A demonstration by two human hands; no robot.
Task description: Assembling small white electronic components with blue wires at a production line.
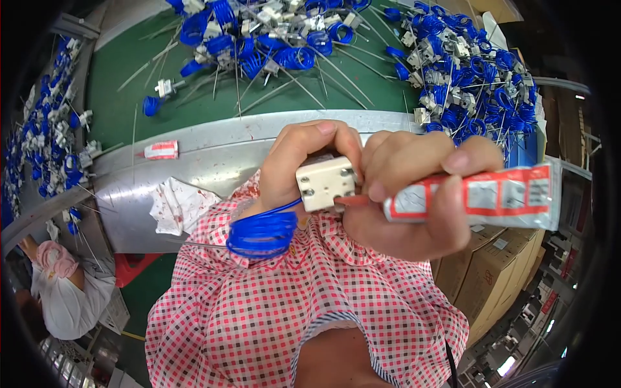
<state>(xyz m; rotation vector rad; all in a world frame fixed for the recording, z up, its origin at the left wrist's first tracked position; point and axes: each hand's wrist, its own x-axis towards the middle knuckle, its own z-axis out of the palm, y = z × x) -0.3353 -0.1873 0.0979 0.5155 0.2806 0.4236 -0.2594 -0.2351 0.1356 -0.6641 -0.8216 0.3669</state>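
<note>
A cream-coloured terminal block (pixel 322 183) with metal screws is held between the fingers of my left hand (pixel 290 154). From it hangs a coil of blue tubing or wire (pixel 262 234) with a thin metal rod sticking out to the left. My right hand (pixel 420 194) is closed round a red and white squeeze tube (pixel 480 196). The tube's reddish nozzle (pixel 351 201) touches the lower right edge of the block, or lies just in front of it; I cannot tell which.
Several similar blue coiled parts (pixel 259 39) lie heaped on the green belt (pixel 110 90), with another pile (pixel 469 71) at the right. A second tube (pixel 161 150) and a stained white cloth (pixel 180 205) lie on the metal ledge. Cardboard boxes (pixel 485 275) stand at right; another person's sleeve (pixel 55 260) shows at left.
</note>
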